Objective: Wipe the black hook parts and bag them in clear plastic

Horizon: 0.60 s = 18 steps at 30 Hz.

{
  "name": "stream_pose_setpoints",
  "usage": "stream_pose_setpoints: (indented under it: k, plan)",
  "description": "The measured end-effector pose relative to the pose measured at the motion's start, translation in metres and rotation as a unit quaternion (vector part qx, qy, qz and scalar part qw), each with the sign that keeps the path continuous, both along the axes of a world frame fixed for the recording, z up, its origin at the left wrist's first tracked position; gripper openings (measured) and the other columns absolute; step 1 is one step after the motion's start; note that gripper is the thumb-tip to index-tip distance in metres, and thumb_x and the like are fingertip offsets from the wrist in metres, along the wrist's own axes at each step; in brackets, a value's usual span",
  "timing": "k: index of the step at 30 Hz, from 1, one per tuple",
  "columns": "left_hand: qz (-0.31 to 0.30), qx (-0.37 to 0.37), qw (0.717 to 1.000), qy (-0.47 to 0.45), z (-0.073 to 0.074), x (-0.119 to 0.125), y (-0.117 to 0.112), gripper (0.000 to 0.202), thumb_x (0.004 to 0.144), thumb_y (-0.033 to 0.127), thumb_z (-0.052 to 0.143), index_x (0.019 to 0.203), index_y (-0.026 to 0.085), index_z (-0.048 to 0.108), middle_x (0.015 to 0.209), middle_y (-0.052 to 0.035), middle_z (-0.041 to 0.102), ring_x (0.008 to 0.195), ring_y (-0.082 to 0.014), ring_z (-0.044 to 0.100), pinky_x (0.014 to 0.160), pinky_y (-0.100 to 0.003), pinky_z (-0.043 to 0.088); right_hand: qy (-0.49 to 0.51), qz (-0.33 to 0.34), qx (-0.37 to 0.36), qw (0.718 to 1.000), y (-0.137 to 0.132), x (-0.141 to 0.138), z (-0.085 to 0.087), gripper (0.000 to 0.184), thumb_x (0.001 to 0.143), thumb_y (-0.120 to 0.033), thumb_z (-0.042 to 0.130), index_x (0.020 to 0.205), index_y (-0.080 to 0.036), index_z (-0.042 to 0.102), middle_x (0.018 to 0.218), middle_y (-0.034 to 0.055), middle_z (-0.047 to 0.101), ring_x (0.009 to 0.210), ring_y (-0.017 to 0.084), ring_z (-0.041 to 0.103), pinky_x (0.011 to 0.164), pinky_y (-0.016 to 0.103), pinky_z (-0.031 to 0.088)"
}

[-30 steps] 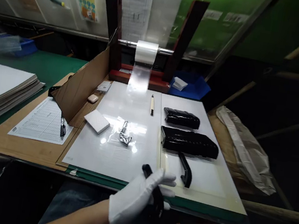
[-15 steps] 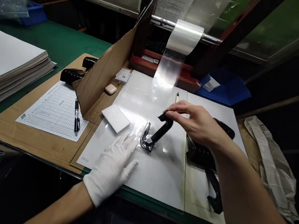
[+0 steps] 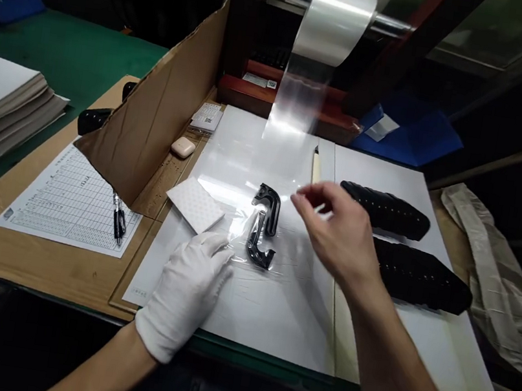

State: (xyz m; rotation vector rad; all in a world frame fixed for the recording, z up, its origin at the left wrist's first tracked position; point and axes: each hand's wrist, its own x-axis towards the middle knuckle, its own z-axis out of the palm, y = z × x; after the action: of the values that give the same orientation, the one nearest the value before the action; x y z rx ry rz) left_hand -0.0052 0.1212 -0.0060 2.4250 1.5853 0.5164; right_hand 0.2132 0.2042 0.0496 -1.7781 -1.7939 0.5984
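Lying flat on the clear plastic film (image 3: 283,310), the gloved left hand (image 3: 184,295) is seen with its fingers (image 3: 214,247) open and let go, just beside two black hook-shaped parts (image 3: 272,213). Those parts are left on the film. The bare right hand (image 3: 336,233) is held up over the film, and nothing seems to be gripped by its bent fingers (image 3: 302,198).

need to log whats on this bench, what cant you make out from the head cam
Head view, all of it:
Black hook-shaped part under the clear film: glare hides its surface, and whether it is one piece or two.
Black objects: mostly hidden by the cardboard sheet.
Printed grid form: writing too small to read.
Long black part: left end hidden by the bare right hand.
Film beneath the gloved left hand: hidden by that hand.
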Motion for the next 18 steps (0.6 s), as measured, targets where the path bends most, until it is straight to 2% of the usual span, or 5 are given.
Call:
stream_pose_setpoints:
  k: [3,6,9,15,18]
  plan:
    - [-0.005,-0.015,0.998,0.056,0.002,0.002,0.009,0.016,0.098,0.023,0.055,0.096,0.018,0.07,0.106,-0.0095,0.069,0.102,-0.0283,0.06,0.086,-0.044,0.054,0.033,0.069,-0.05,0.996,-0.058,0.005,-0.011,0.017,0.095,-0.039,0.066,0.101,-0.023,0.066,0.098,0.0032,0.068,0.087,0.021,0.065,0.073,0.036,0.054]
    - [-0.02,-0.008,0.995,0.095,0.006,0.005,0.019,0.024,0.1,0.02,0.048,0.088,0.014,0.068,0.094,-0.0129,0.067,0.088,-0.0297,0.059,0.073,-0.043,0.052,0.01,0.106,-0.02,0.994,-0.091,0.003,-0.036,0.005,0.095,-0.025,0.065,0.1,-0.023,0.065,0.101,0.0044,0.065,0.096,0.024,0.061,0.082,0.041,0.052]
    - [-0.058,-0.009,0.991,0.122,0.013,0.006,0.019,0.025,0.097,0.012,0.046,0.083,0.014,0.066,0.09,-0.0148,0.066,0.084,-0.0295,0.059,0.07,-0.041,0.05,0.012,0.104,0.026,0.994,-0.103,0.0,-0.05,0.01,0.097,-0.016,0.057,0.093,-0.023,0.064,0.098,0.005,0.062,0.097,0.024,0.057,0.085,0.041,0.047]
    - [-0.165,-0.043,0.976,0.138,0.035,-0.002,-0.004,0.018,0.093,0.016,0.058,0.076,0.017,0.063,0.078,-0.0077,0.065,0.07,-0.0217,0.062,0.063,-0.033,0.051,0.045,0.156,0.05,0.985,-0.13,0.011,-0.053,0.011,0.096,-0.016,0.062,0.09,-0.024,0.063,0.093,0.0004,0.062,0.09,0.02,0.055,0.08,0.037,0.044]
    - [-0.165,-0.032,0.977,0.128,0.048,0.011,0.015,0.018,0.098,0.023,0.052,0.09,0.017,0.067,0.09,-0.009,0.067,0.081,-0.0232,0.064,0.072,-0.035,0.053,0.057,0.163,0.055,0.984,-0.137,0.015,-0.059,0.01,0.097,-0.017,0.061,0.092,-0.025,0.063,0.093,-0.0001,0.062,0.09,0.019,0.054,0.081,0.037,0.042]
